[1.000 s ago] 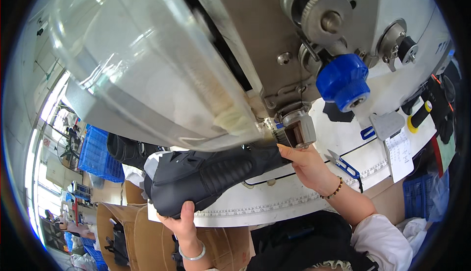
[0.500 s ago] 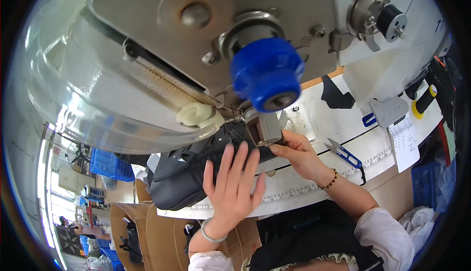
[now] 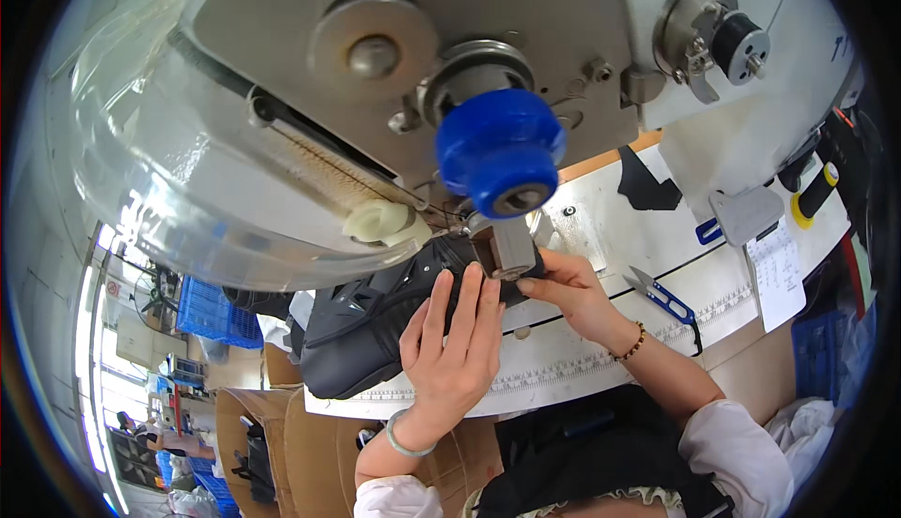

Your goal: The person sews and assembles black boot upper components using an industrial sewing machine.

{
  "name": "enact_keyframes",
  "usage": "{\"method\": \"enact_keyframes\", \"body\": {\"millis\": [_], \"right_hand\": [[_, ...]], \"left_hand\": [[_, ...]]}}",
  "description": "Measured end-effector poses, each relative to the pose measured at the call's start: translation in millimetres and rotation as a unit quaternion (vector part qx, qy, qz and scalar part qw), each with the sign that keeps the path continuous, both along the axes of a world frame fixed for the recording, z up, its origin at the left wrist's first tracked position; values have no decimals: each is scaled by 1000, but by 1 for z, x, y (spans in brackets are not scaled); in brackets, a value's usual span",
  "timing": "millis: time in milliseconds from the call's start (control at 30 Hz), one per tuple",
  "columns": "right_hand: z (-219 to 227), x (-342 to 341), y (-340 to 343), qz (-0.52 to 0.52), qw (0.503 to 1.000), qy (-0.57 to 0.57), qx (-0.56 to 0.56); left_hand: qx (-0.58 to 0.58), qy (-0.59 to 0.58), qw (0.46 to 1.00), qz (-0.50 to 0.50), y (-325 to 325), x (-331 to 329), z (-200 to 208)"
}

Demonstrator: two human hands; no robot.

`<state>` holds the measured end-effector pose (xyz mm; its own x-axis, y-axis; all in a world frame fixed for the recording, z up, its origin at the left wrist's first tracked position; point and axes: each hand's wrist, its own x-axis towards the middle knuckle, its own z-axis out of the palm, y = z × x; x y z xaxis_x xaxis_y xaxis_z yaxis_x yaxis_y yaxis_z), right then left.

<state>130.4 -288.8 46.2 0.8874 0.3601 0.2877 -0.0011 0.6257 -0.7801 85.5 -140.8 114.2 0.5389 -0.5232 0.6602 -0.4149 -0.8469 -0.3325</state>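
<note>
A black bag [image 3: 349, 354] lies on the sewing machine's bed, its right end tucked under the machine head [image 3: 563, 39]. Flat on the bag's near side rests my left hand [image 3: 457, 344], fingers stretched out and pointing toward the needle area. At the right end my right hand [image 3: 577, 300] pinches the bag's edge between thumb and fingers, close beside a metal block [image 3: 512, 248] on the machine. The needle itself is hidden behind the machine's parts. A blue knob [image 3: 502, 152] sticks out just above both hands.
Blue-handled scissors [image 3: 664, 297] lie to the right on the white table [image 3: 582, 357], near a printed ruler strip. Farther back are a black fabric piece [image 3: 648, 182], a grey holder [image 3: 746, 213] and a thread spool [image 3: 815, 197]. Cardboard boxes [image 3: 314, 452] stand below the table's left edge.
My left hand has come down onto the bag, its fingers closer together. The bag has shifted slightly right. My right hand stays at the bag's right end.
</note>
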Motion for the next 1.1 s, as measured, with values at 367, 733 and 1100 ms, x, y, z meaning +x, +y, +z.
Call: {"method": "enact_keyframes", "body": {"millis": [367, 733, 1100], "right_hand": [[6, -6, 8, -8, 999, 41, 23], [8, -7, 9, -46, 996, 63, 52], [8, -8, 18, -69, 996, 56, 33]], "left_hand": [[14, -66, 997, -32, 7, 8, -1], [62, -177, 981, -41, 7, 20, -12], [37, -164, 982, -83, 14, 30, -5]]}}
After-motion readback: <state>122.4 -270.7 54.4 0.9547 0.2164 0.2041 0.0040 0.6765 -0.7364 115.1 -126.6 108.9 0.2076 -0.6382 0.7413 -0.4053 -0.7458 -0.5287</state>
